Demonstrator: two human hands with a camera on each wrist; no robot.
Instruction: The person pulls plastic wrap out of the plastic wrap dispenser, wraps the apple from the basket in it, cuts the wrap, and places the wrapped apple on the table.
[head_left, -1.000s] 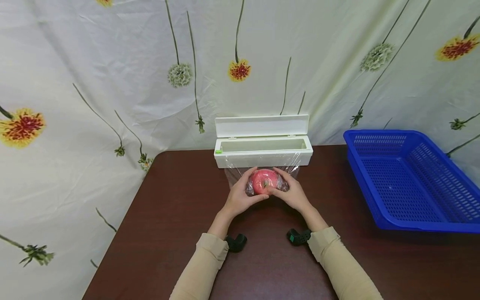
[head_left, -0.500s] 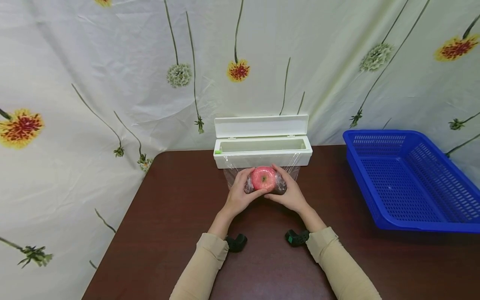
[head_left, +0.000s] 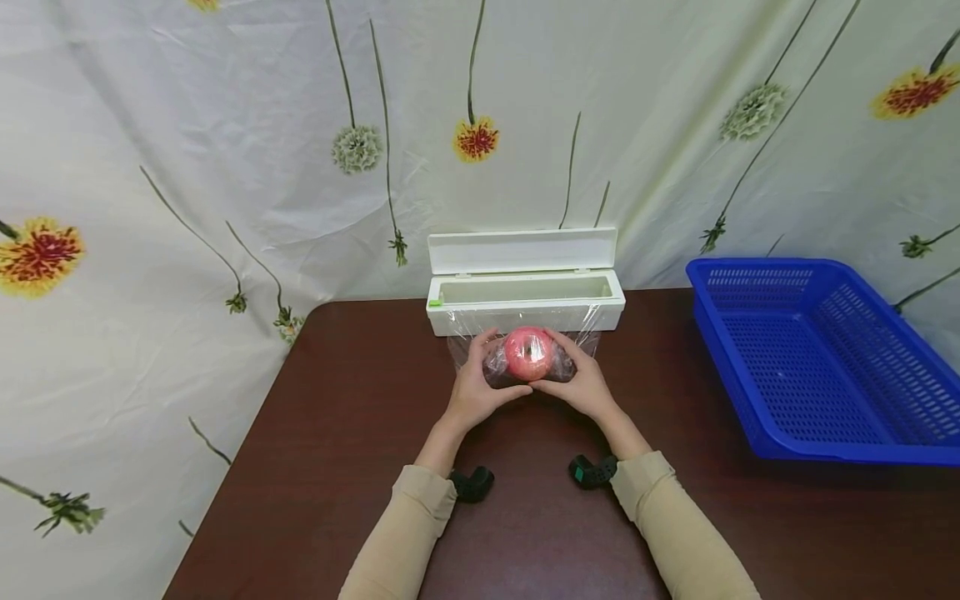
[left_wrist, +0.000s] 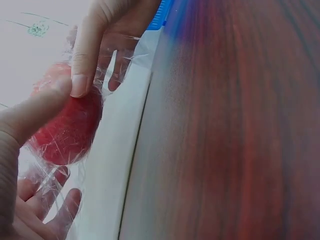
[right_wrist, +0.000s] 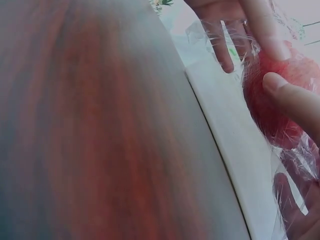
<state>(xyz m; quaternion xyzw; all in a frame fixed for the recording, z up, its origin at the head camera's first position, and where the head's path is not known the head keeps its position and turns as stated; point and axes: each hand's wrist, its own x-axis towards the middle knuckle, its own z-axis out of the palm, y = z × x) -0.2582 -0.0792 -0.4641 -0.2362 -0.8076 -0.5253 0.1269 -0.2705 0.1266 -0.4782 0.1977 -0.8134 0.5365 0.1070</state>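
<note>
A red apple (head_left: 528, 353) in crinkled clear film is held between both hands, just in front of a white box (head_left: 525, 315). A clear sheet of film (head_left: 461, 347) runs from the box's front down to the apple. The left hand (head_left: 476, 390) grips the wrapped apple from the left, the right hand (head_left: 587, 387) from the right. Both thumbs press the apple's near side, tips close together, as the left wrist view shows on the apple (left_wrist: 70, 125). In the right wrist view, fingers spread behind the film around the apple (right_wrist: 275, 110).
The white box's lid (head_left: 522, 252) stands raised at the back, against a flowered cloth (head_left: 285, 125). A blue perforated basket (head_left: 847, 375) is on the right of the brown table (head_left: 337, 433). Black bands with devices are on both wrists.
The apple has turned in the hands and moved slightly away, toward the box. The left fingers have spread a little from it, and the thumbs have shifted to its near side.
</note>
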